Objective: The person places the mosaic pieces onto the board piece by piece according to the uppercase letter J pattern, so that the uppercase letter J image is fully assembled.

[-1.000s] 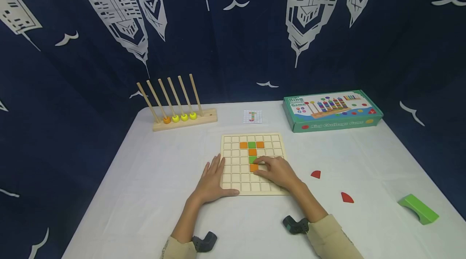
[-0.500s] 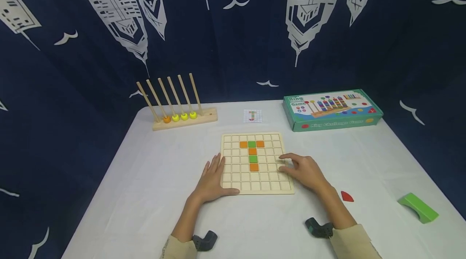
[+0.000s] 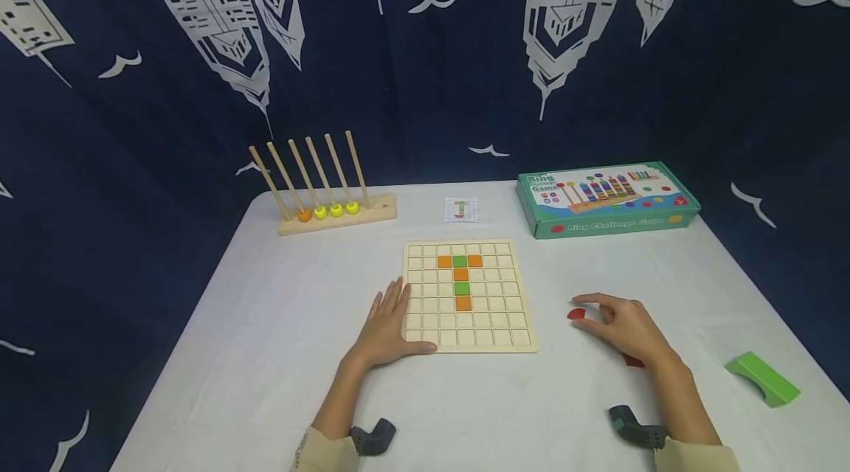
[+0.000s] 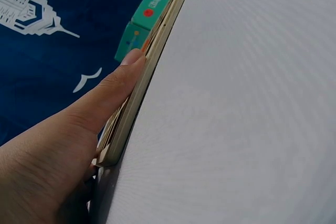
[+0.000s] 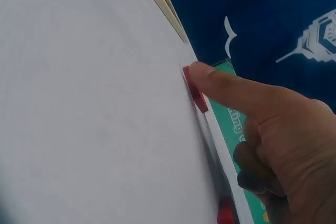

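A square wooden grid board (image 3: 496,317) lies mid-table with orange and green square tiles (image 3: 461,274) set in a T shape. My left hand (image 3: 387,328) rests at its near left corner, fingers straight along the left side and thumb along the front edge. Right of the board, my right hand (image 3: 624,326) is at a small red wedge-shaped piece (image 3: 576,314). Its thumb and index finger are spread on either side, the thumb right at the piece. A second red piece (image 3: 633,361) shows partly under the right hand; its other part is hidden.
A peg stand (image 3: 337,217) with one orange and several yellow beads stands at the back left. Near the back edge lies a small pattern card (image 3: 461,210). A green game box (image 3: 611,225) sits at the back right, and a green arch block (image 3: 764,379) at the right.
My right hand has moved from the tiles on the board rightward to the red piece, with nothing carried. The left hand has stayed at the board's corner.
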`<state>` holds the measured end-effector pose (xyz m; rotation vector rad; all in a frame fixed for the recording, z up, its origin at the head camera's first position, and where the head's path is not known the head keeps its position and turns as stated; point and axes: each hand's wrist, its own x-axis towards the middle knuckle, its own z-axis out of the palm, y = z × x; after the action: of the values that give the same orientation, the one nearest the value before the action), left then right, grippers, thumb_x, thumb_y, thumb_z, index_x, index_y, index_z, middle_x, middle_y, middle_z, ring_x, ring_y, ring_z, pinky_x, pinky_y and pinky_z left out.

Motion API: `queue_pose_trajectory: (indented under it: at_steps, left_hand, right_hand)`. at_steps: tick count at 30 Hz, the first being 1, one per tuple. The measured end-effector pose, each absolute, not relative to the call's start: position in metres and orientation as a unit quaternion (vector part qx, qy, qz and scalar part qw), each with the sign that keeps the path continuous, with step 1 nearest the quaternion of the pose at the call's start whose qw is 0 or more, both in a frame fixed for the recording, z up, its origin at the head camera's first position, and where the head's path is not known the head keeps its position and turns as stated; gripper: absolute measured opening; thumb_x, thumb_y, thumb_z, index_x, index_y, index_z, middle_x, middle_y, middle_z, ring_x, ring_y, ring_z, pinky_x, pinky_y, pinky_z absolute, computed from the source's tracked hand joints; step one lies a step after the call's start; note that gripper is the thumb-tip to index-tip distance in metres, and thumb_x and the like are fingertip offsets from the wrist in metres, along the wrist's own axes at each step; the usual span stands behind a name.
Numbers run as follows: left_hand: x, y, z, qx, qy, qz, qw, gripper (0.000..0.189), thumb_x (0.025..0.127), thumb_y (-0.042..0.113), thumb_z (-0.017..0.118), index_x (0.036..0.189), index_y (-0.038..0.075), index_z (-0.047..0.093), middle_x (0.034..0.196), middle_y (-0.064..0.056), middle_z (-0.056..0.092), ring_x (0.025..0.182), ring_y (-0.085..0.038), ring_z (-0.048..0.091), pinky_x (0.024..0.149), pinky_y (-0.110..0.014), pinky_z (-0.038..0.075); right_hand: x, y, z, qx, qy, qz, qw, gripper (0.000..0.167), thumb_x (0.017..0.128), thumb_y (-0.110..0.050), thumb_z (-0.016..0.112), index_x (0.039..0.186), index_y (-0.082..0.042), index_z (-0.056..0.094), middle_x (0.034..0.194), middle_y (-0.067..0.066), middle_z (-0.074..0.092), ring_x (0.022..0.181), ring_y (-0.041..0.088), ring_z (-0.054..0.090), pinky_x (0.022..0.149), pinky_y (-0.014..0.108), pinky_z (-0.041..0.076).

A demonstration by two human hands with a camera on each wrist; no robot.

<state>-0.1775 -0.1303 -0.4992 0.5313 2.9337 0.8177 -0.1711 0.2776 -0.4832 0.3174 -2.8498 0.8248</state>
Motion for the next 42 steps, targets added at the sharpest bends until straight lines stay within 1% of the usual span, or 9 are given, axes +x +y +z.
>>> queue_pose_trajectory:
  at_steps: [5, 12, 16, 18, 23, 29, 32, 38, 42]
  left_hand:
    - [-0.178, -0.130, -0.501, 0.173, 0.949, 0.264, 0.022, 0.123, 0.061, 0.076, 0.063, 0.147, 0.002, 0.015, 0.153, -0.015, 0.006, 0.140, -0.024, 0.001, 0.111, -0.043, 0.000]
    - [-0.178, -0.131, -0.500, 0.173, 0.950, 0.258, 0.025, 0.123, 0.061, 0.075, 0.064, 0.147, 0.002, 0.015, 0.153, -0.015, 0.006, 0.140, -0.024, 0.001, 0.111, -0.042, -0.001]
    - [-0.178, -0.131, -0.500, 0.176, 0.950, 0.258, 0.025, 0.122, 0.062, 0.074, 0.064, 0.147, 0.002, 0.015, 0.153, -0.014, 0.006, 0.140, -0.023, 0.001, 0.111, -0.042, 0.000]
    - [-0.178, -0.130, -0.500, 0.177, 0.948, 0.263, 0.024, 0.122, 0.062, 0.074, 0.064, 0.147, 0.001, 0.016, 0.153, -0.015, 0.007, 0.140, -0.024, 0.002, 0.111, -0.042, 0.000]
    - [-0.177, -0.129, -0.500, 0.177, 0.948, 0.264, 0.021, 0.121, 0.062, 0.073, 0.065, 0.146, 0.001, 0.016, 0.153, -0.015, 0.008, 0.140, -0.025, 0.003, 0.111, -0.043, 0.000]
    - [-0.177, -0.131, -0.499, 0.176, 0.950, 0.259, 0.019, 0.121, 0.063, 0.072, 0.065, 0.146, 0.001, 0.016, 0.153, -0.015, 0.007, 0.140, -0.024, 0.002, 0.111, -0.042, 0.000]
    - [-0.177, -0.131, -0.499, 0.176, 0.950, 0.259, 0.020, 0.121, 0.063, 0.072, 0.065, 0.146, 0.001, 0.016, 0.153, -0.015, 0.007, 0.140, -0.025, 0.002, 0.111, -0.042, 0.000]
    - [-0.177, -0.130, -0.499, 0.175, 0.950, 0.256, 0.022, 0.121, 0.062, 0.073, 0.064, 0.147, 0.001, 0.015, 0.153, -0.014, 0.006, 0.140, -0.024, 0.002, 0.111, -0.042, 0.000]
    - [-0.177, -0.130, -0.500, 0.174, 0.950, 0.256, 0.025, 0.121, 0.063, 0.073, 0.064, 0.147, 0.001, 0.015, 0.153, -0.014, 0.006, 0.140, -0.023, 0.001, 0.111, -0.041, -0.001]
  right_hand:
    - [-0.170, 0.280, -0.481, 0.087, -0.959, 0.264, 0.057, 0.036, 0.073, -0.031, 0.079, 0.100, -0.009, 0.070, 0.049, -0.003, 0.031, 0.047, 0.012, 0.028, 0.043, 0.026, 0.023]
    - [-0.179, 0.274, -0.481, 0.095, -0.954, 0.271, 0.082, 0.029, 0.074, -0.026, 0.078, 0.097, -0.010, 0.071, 0.049, -0.004, 0.029, 0.046, 0.011, 0.027, 0.042, 0.025, 0.023]
    - [-0.185, 0.270, -0.483, 0.098, -0.953, 0.278, 0.075, 0.027, 0.077, -0.023, 0.076, 0.099, -0.010, 0.070, 0.050, -0.003, 0.030, 0.047, 0.011, 0.027, 0.043, 0.025, 0.023]
    - [-0.186, 0.268, -0.482, 0.086, -0.955, 0.274, 0.073, 0.029, 0.077, -0.022, 0.076, 0.102, -0.009, 0.069, 0.051, -0.002, 0.032, 0.048, 0.012, 0.027, 0.044, 0.026, 0.023]
    - [-0.189, 0.268, -0.480, 0.044, -0.962, 0.254, 0.090, 0.034, 0.077, -0.025, 0.076, 0.103, -0.005, 0.067, 0.052, 0.000, 0.036, 0.049, 0.016, 0.031, 0.046, 0.028, 0.025]
    - [-0.194, 0.264, -0.485, 0.065, -0.955, 0.285, 0.057, 0.042, 0.075, -0.035, 0.077, 0.104, -0.006, 0.068, 0.051, -0.002, 0.030, 0.049, 0.013, 0.025, 0.045, 0.027, 0.023]
    - [-0.194, 0.263, -0.486, 0.081, -0.953, 0.288, 0.053, 0.039, 0.076, -0.032, 0.076, 0.106, -0.008, 0.068, 0.051, -0.002, 0.030, 0.049, 0.012, 0.025, 0.044, 0.026, 0.022]
    - [-0.194, 0.266, -0.486, 0.050, -0.958, 0.272, 0.079, 0.033, 0.080, -0.027, 0.074, 0.106, -0.007, 0.067, 0.051, 0.000, 0.035, 0.049, 0.013, 0.030, 0.045, 0.027, 0.025]
    - [-0.195, 0.264, -0.489, 0.066, -0.953, 0.286, 0.073, 0.032, 0.079, -0.026, 0.074, 0.104, -0.007, 0.067, 0.050, -0.002, 0.033, 0.048, 0.013, 0.028, 0.044, 0.026, 0.024]
